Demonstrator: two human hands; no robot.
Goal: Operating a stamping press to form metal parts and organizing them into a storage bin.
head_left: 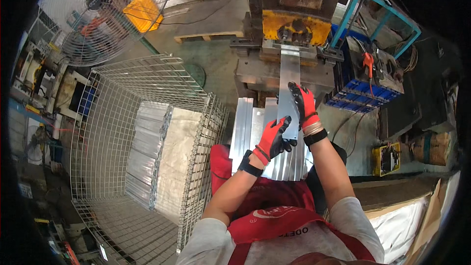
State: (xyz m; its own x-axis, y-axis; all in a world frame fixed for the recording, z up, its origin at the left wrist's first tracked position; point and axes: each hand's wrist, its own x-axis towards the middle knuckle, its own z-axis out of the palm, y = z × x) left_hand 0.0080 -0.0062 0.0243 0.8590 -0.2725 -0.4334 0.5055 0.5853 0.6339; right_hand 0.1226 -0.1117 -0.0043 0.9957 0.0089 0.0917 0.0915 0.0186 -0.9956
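A long flat metal strip (pixel 289 71) runs away from me, its far end at the die of a press (pixel 296 25) with a yellow front. My left hand (pixel 275 140), in a red and black glove, is closed round the strip's near end from the left. Gloved the same way, my right hand (pixel 304 102) grips the strip's right edge farther up. Beneath both hands, several more metal strips (pixel 244 127) lie side by side in front of my red apron (pixel 270 201). The strips partly hide the press table (pixel 250 76).
To my left stands a wire mesh cage (pixel 201 142) holding stacked metal strips (pixel 147 152) and a pale sheet (pixel 179 162). A large fan (pixel 100 0) is at the far left. Blue crates (pixel 360 93) with tools on top stand right of the press. A yellow bin (pixel 387 159) sits on the right.
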